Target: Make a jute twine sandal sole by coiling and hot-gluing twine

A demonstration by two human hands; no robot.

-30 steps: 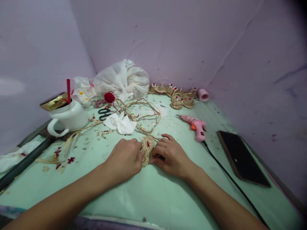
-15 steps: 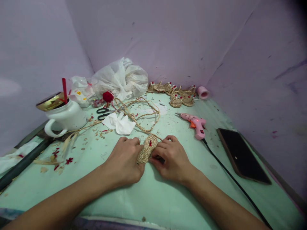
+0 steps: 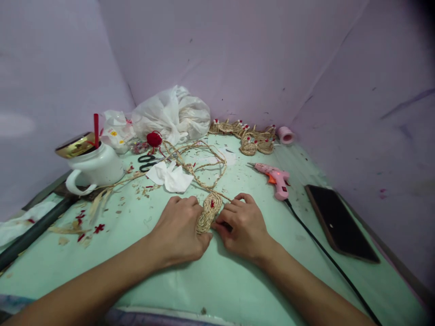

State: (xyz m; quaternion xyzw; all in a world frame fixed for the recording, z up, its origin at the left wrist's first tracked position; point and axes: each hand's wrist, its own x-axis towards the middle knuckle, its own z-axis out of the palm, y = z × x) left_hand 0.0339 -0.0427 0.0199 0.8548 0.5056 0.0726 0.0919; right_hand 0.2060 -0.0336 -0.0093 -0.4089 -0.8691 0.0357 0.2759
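Both the left hand and right hand pinch the coiled straw braid with closed fingers, apparently shaping it on the table.

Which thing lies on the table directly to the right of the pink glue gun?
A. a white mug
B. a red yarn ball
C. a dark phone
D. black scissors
C: the dark phone lies flat on the green table just right of the pink glue gun, beside its black cord.
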